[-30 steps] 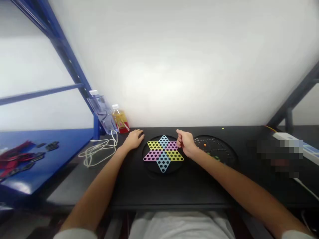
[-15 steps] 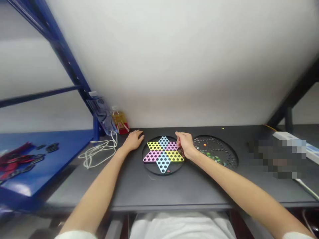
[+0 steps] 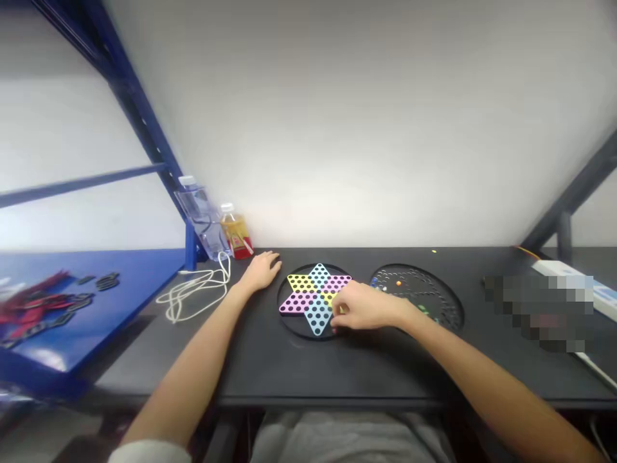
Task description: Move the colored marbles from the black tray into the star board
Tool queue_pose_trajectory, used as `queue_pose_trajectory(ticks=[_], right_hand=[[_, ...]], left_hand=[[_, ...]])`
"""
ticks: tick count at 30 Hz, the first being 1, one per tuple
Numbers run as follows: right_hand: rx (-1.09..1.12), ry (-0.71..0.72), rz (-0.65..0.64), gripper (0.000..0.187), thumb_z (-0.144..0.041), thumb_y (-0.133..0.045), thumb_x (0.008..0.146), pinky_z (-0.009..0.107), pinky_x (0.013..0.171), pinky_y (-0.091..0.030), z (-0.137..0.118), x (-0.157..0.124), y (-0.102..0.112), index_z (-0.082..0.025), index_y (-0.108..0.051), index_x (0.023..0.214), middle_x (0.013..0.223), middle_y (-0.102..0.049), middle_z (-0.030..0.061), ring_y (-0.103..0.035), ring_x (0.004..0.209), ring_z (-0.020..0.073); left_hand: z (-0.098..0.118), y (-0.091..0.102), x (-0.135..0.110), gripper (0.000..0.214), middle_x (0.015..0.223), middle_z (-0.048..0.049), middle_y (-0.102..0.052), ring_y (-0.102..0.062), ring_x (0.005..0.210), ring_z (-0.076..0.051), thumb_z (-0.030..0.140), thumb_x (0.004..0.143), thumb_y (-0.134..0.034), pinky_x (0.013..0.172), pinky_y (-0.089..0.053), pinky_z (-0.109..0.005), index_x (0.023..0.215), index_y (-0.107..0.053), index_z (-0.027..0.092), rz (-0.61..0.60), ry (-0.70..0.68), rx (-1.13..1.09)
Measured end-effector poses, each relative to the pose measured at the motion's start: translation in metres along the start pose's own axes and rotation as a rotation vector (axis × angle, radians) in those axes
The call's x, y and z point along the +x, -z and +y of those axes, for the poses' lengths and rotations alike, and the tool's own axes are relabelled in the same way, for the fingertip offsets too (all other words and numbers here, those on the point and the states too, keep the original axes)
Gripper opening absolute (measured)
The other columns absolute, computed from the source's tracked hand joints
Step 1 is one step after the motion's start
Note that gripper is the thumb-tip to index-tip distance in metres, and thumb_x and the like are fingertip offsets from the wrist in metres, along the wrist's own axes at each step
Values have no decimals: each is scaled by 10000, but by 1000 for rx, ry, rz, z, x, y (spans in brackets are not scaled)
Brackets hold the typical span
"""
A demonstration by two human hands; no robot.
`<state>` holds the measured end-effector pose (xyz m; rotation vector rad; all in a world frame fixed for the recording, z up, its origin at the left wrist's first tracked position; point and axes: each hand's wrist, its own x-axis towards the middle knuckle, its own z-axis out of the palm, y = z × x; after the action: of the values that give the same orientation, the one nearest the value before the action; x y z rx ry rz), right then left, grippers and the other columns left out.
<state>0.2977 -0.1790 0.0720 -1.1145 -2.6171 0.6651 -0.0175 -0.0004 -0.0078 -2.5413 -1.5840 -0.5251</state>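
Observation:
A round black Chinese checkers board (image 3: 295, 321) with a star of yellow, pink and blue holed triangles lies on the dark table (image 3: 337, 366). My left hand (image 3: 263, 270) rests flat on the table at the board's upper left edge, fingers stretched out. My right hand (image 3: 361, 307) hovers low over the board's lower right part, fingers curled down in a pinch; what they hold, if anything, is hidden. To the right lies a round black perforated lid (image 3: 424, 289) holding a few coloured marbles.
A white cable (image 3: 193, 292) lies coiled at the left. A clear bottle (image 3: 200, 215) and a yellow drink bottle (image 3: 234, 233) stand by the wall. A blue shelf (image 3: 72, 321) with red and black parts is at the far left. A white power strip (image 3: 578, 286) sits at the right.
My right hand has dropped from the board's upper right rim down to its lower right part. My left hand has stayed put.

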Motion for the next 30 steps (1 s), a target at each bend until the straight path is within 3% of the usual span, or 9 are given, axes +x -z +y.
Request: queue_pose_trajectory(ticks=[3,7,11,14,17,19,26,30], right_hand=[[-119,-31,-42,248,-377,-648,798,228,548,-315,-6,1,-5,-158,-719,706,655,-662,33,-514,574,119],[-72,-1,-108,210,-344,-644,795,214,549,-332,-10,4,-8,-157,-738,775,689,-685,24,-545,593,114],[-26,-5,-84,181,-303,-650,775,206,538,-331,-9,5,-5,-142,-730,755,662,-667,13,-528,568,99],[36,-41,29,185,-307,-644,776,205,540,-335,0,3,8,-143,-728,757,639,-645,3,-516,561,95],[62,-153,239,245,-362,-631,791,215,553,-343,18,1,24,-137,-727,788,611,-629,5,-518,570,107],[59,-216,294,264,-372,-622,793,224,546,-339,30,1,30,-130,-726,781,572,-609,1,-504,548,109],[136,-214,104,242,-373,-651,753,224,530,-354,52,2,25,-141,-722,766,583,-625,-2,-521,540,115],[163,-220,137,271,-393,-612,794,227,542,-368,56,1,25,-145,-718,820,597,-637,5,-547,547,124]], left_hand=[[-1,0,0,499,1343,-132,-567,-482,1280,-263,429,931,-389,1103,-331,-392,1277,-590,130,-4,0,10],[-3,-2,0,500,1341,-135,-569,-485,1276,-269,432,931,-390,1101,-332,-403,1279,-588,132,8,-5,0],[-4,-3,1,501,1346,-140,-563,-484,1277,-276,434,930,-395,1099,-337,-404,1276,-592,130,12,-8,-9],[-5,-4,1,504,1338,-140,-570,-485,1276,-273,440,932,-389,1101,-337,-401,1267,-597,126,18,-22,-12],[-6,-4,1,509,1324,-137,-581,-487,1275,-270,447,932,-387,1102,-335,-397,1264,-599,124,23,-33,-17],[-6,-4,2,513,1325,-140,-580,-491,1271,-268,451,931,-387,1103,-334,-394,1266,-598,124,21,-32,-10],[-6,-3,3,517,1331,-142,-574,-485,1277,-267,447,931,-381,1098,-337,-401,1275,-591,124,-2,-24,-2],[-6,-4,3,510,1328,-126,-581,-474,1288,-264,448,927,-384,1106,-328,-400,1275,-592,138,-7,-13,-16]])
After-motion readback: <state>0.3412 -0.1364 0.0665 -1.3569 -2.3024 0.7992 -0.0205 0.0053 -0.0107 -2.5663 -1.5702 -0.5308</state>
